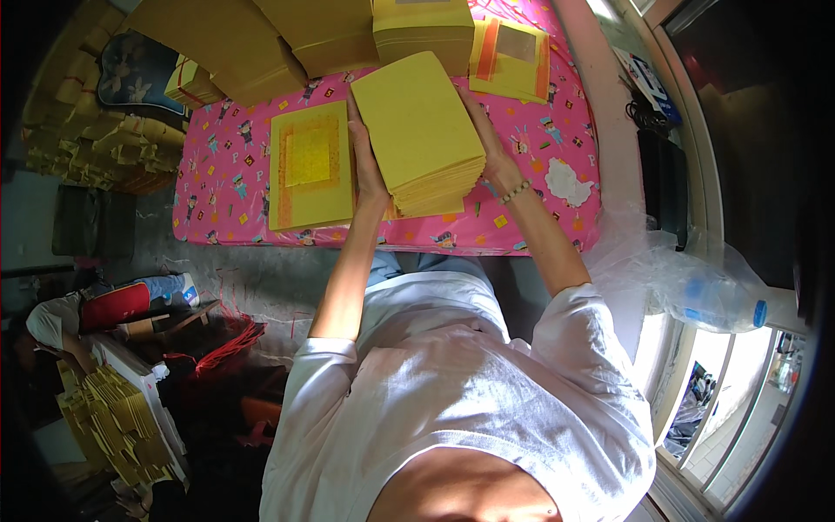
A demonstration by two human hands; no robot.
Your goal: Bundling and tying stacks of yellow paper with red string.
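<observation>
A thick stack of yellow paper (422,126) is held between my two hands above the pink patterned tabletop (252,222). My left hand (369,174) presses along its left side, fingers mostly tucked behind the edge. On the opposite side my right hand (496,161), with a beaded bracelet at the wrist, grips the stack; its fingertips are partly hidden. The near edges of the sheets are slightly fanned. Under the stack another yellow piece (435,208) shows. Left of it lies yellow joss paper (310,165) with a gold square and an orange border.
Tall yellow paper stacks (337,36) line the far side, with a printed sheet pile (509,61) at far right. A plastic bottle in clear wrap (722,300) stands right. Lower left are a person's sleeve (54,320), folded yellow bundles (113,418) and red string (233,344).
</observation>
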